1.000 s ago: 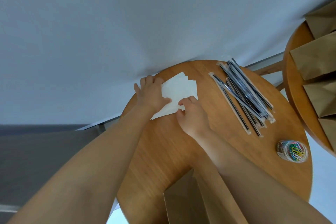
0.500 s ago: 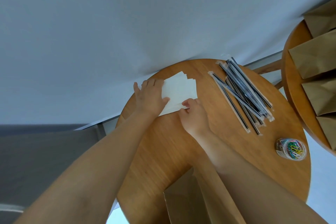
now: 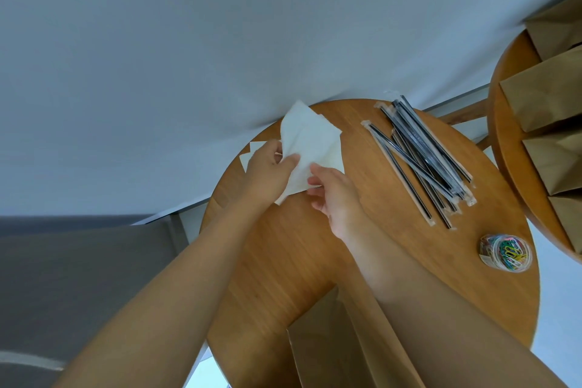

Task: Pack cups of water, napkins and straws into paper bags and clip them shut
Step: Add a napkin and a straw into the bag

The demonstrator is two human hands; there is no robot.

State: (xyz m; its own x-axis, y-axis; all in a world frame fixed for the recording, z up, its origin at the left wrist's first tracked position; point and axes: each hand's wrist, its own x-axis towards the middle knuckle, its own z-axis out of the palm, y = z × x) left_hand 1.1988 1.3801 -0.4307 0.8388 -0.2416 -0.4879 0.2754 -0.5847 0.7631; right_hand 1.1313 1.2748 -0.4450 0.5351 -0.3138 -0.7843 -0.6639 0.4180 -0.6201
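Note:
A white napkin is lifted off the round wooden table, held between both hands. My left hand pinches its left edge with thumb over the paper. My right hand pinches its lower corner. More white napkins lie on the table under and behind my left hand. Several wrapped black straws lie in a loose pile to the right. An open brown paper bag stands at the table's near edge, partly covered by my right forearm.
A clear round tub of coloured paper clips sits near the table's right edge. A second wooden table on the right carries several brown paper bags. A pale wall is behind; grey floor lies lower left.
Both hands were pressing on the napkin stack; now they have raised one napkin off the stack and hold it above the table.

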